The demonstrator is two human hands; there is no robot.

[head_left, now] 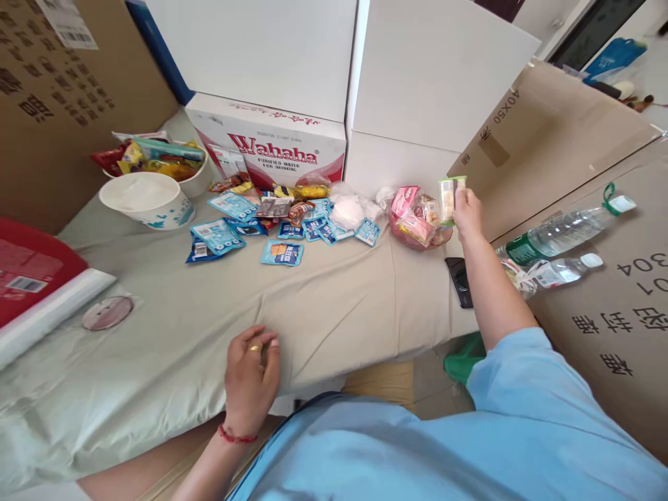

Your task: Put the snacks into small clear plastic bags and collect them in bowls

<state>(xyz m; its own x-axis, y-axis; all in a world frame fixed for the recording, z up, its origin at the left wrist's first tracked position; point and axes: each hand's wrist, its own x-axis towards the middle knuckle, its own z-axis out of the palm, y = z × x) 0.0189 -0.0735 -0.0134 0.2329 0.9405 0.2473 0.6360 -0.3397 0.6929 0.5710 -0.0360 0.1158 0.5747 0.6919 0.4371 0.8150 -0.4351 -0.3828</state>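
My right hand (pixel 470 212) is closed on a small snack packet (pixel 447 198) with green edges and a pale middle, held up at the right end of the table. Just left of it is a reddish bowl (pixel 404 240) filled with pink and clear-wrapped snacks (pixel 412 212). My left hand (pixel 252 372) rests near the table's front edge, its fingers loosely bent and holding nothing. Beyond it lies a blue snack packet (pixel 282 253), in front of a heap of similar blue packets (pixel 218 236) and other wrapped snacks. A crumpled clear bag with white contents (pixel 347 211) lies beside the heap.
Paper tubs (pixel 149 202) stand at the back left, one full of snacks. A Wahaha carton (pixel 276 149) backs the table. A red package (pixel 36 271) and a round disc in clear wrap (pixel 108 313) lie left. At right are a phone (pixel 459 282) and water bottles (pixel 568 233).
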